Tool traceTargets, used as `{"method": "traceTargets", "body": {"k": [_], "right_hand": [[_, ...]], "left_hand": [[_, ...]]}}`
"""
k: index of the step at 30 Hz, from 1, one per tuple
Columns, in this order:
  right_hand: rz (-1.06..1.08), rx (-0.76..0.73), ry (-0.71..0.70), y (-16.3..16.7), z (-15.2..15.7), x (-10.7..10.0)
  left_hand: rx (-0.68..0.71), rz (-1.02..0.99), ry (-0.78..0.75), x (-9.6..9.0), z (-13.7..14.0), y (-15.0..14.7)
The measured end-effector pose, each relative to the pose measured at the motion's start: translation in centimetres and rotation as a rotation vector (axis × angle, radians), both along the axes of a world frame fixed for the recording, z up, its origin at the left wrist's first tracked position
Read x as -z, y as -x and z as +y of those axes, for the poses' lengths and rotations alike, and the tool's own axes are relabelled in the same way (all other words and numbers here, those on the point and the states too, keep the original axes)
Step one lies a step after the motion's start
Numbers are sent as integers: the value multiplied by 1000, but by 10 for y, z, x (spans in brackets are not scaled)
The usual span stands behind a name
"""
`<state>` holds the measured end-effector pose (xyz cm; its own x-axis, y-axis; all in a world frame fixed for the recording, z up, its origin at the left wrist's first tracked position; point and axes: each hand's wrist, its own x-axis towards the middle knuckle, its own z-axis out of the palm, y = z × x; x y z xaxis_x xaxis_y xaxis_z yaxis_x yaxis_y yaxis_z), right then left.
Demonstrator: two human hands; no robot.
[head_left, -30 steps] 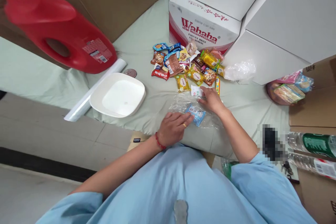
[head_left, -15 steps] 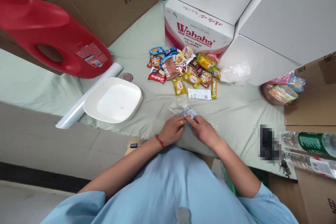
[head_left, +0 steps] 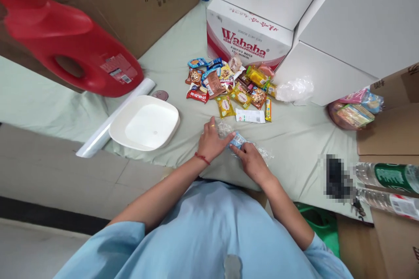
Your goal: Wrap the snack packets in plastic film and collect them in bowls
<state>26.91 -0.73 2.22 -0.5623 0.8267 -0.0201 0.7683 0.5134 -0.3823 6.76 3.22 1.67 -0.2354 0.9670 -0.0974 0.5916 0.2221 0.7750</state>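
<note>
In the head view, the blue packet [head_left: 238, 139] is lying on the cloth [head_left: 294, 135] amid crinkled clear plastic [head_left: 224, 129], and the left hand [head_left: 210, 143] is spreading wide, its thumb reaching the packet's top. The right hand [head_left: 253, 161] is curling at the near side, though whether it's pinching I can't tell! The packet's looking light, soft and slick, its edges probably offering the surest hold, with firm squeezing risking its contents.

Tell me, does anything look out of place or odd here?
Two things. The shiny roll beside the white tray pokes past the edge of the green cloth, so it looks carelessly placed. At the right, a blocky dark patch hides whatever lies there. Nothing looks spilled.
</note>
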Motion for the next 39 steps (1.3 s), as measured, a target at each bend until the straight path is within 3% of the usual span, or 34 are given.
{"method": "traceTargets", "body": {"k": [5, 9, 12, 14, 16, 19, 21, 22, 25, 27, 30, 34, 37, 39], "right_hand": [[47, 14, 52, -2, -1, 1], [79, 12, 50, -3, -1, 5], [105, 5, 40, -3, -2, 6], [129, 7, 36, -2, -5, 5], [168, 9, 39, -5, -9, 1], [273, -55, 105, -18, -17, -11], [369, -56, 164, -30, -20, -20], [406, 15, 154, -37, -21, -22], [353, 425, -52, -54, -21, -20], [218, 582, -148, -62, -21, -12], [120, 578, -42, -70, -20, -6], [256, 604, 110, -61, -9, -24], [341, 535, 99, -29, 13, -42], [290, 436, 46, 4, 30, -46]], "left_hand": [[-79, -326, 115, 5, 5, -3], [-156, -402, 77, 4, -7, 3], [-15, -440, -4, -11, -23, -7], [233, -337, -63, -23, -31, -19], [475, -109, -98, -31, -36, -32], [644, 245, -140, -34, -40, -43], [678, 390, -165, -31, -44, -44], [687, 437, -176, -28, -46, -43], [717, 522, -192, -21, -53, -40], [734, 549, -193, -17, -56, -39], [745, 566, -188, -13, -59, -37], [757, 590, -197, -7, -62, -36], [785, 590, -218, -5, -63, -37], [829, 569, -236, -4, -63, -37]]}}
